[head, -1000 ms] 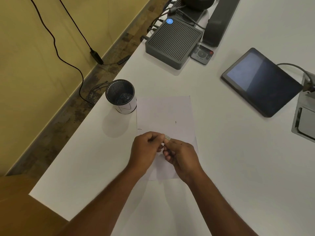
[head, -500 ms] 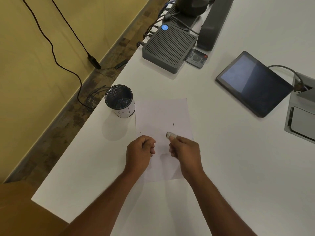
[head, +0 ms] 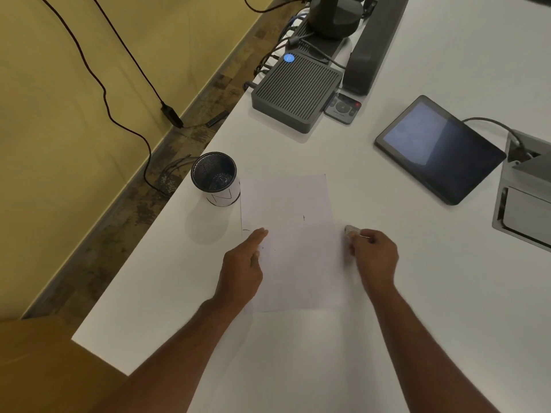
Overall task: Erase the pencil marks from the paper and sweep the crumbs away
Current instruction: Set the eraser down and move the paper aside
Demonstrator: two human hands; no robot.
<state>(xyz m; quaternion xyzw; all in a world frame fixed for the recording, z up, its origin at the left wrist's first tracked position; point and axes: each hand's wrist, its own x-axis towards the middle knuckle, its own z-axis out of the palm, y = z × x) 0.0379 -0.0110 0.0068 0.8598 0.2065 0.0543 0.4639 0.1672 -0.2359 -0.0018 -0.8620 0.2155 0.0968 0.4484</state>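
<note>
A white sheet of paper (head: 292, 234) lies flat on the white table (head: 417, 293) in front of me. A short pencil mark (head: 304, 217) shows near its middle and another small pencil mark (head: 246, 230) at its left edge. My left hand (head: 241, 272) rests on the paper's left side with its fingers stretched forward and flat, holding nothing. My right hand (head: 374, 257) is just off the paper's right edge, pinching a small pale eraser (head: 350, 231) that pokes out past the fingertips.
A black mesh cup (head: 216, 178) stands just left of the paper's far corner, near the table's left edge. Farther back sit a ribbed grey box (head: 295, 90), a small remote (head: 343, 108), a cabled dark tablet (head: 438, 147) and a metal desk hatch (head: 524, 189) at right.
My hands have drawn apart: the right hand carried the eraser right, off the paper's edge. The left hand uncurled and laid its fingers flat on the paper's left side.
</note>
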